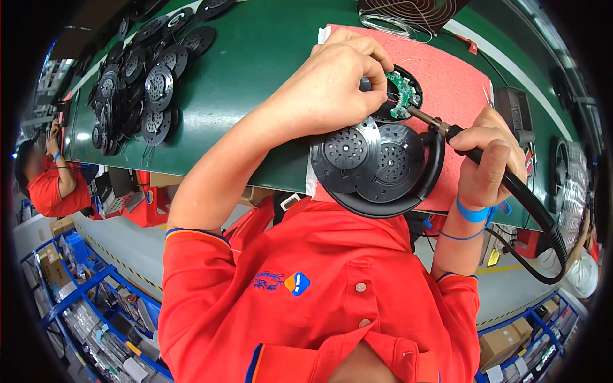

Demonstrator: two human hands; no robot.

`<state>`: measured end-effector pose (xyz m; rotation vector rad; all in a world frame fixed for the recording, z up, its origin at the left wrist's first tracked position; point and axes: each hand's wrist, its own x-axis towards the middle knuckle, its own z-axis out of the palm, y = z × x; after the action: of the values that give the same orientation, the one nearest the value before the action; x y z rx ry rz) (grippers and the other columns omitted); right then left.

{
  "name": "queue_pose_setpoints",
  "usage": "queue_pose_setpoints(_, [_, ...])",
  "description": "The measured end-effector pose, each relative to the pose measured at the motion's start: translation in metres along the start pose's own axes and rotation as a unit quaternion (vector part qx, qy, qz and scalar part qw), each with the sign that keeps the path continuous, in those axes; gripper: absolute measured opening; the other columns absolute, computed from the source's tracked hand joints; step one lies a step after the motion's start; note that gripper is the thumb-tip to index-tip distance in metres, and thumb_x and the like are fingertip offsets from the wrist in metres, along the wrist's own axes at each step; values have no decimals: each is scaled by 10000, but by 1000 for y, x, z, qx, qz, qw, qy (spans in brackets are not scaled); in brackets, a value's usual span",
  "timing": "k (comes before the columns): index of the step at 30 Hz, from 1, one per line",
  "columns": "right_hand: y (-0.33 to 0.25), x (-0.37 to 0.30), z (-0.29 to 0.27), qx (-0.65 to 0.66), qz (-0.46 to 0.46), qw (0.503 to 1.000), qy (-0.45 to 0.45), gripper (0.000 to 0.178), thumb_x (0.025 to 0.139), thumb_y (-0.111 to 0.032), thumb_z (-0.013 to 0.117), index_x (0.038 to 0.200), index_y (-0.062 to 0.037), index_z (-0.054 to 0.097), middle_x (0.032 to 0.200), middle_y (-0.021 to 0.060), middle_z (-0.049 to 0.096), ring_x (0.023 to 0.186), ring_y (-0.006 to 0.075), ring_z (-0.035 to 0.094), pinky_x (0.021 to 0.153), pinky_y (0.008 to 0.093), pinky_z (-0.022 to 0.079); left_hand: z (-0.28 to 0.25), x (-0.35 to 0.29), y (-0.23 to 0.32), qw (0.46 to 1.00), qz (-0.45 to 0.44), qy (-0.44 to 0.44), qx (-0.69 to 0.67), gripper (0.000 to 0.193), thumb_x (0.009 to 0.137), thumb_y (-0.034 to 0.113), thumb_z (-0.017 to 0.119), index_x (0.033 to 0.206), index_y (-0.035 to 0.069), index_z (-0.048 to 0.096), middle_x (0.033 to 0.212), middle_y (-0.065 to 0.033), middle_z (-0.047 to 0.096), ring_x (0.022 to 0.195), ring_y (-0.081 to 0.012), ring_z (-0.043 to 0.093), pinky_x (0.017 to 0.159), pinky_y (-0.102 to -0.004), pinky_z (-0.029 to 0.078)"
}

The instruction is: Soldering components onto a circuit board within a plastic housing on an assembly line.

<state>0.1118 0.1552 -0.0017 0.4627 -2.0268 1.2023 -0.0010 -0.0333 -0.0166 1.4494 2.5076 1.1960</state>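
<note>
A green circuit board (403,92) sits inside a round black housing (416,82) on a pink foam mat (450,70). My left hand (338,80) reaches over the housing's left side, thumb and forefinger pinched beside the board; whatever they grip is hidden. With its fingers wrapped round the dark handle, my right hand (488,159) holds a soldering iron (520,189). The iron's tip meets or nearly meets the board's lower right edge. Nearer to me, two perforated black discs (391,159) overlap, with a curved black band (437,171) around their right and lower side.
Many similar black discs (158,86) are piled on the green bench (249,64) at left. A round wire grille (412,9) and coiled thin wire (386,25) lie at the back. The iron's cable (543,279) loops at right. Stacked clear trays (575,179) stand far right; another person (54,169) is far left.
</note>
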Motion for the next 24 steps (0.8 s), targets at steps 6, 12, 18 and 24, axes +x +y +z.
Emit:
queue_pose_setpoints(6, [1,0,1,5,-3,1000,-15,388,903,-248,515,620,1,609,564,56,583,477,128,422,444,254,303,0,0,1,1000,-7,-4,2,57,682,61,641,717,19,657,1021,-65,617,1049,-255,506,910,-337,400])
queue_pose_setpoints(12, [1,1,4,-5,-8,999,-33,338,883,-197,523,618,-4,607,573,63,596,480,136,445,449,257,335,2,-1,0,1000,-4,-2,2,58,685,58,640,720,15,655,1029,-66,609,1058,-256,496,910,-335,400])
queue_pose_setpoints(18, [-1,2,3,-10,-3,999,-38,331,879,-190,524,618,-3,606,574,67,597,482,140,456,452,257,347,2,-1,1,1000,-4,-4,7,56,686,54,635,718,13,653,1031,-67,607,1058,-258,494,904,-335,403])
queue_pose_setpoints(24, [-2,2,2,-9,-3,999,-41,343,883,-204,523,619,-2,608,574,67,597,483,142,459,455,258,351,2,-1,1,1000,0,-1,9,56,688,53,632,718,11,653,1027,-72,607,1050,-261,495,896,-336,407])
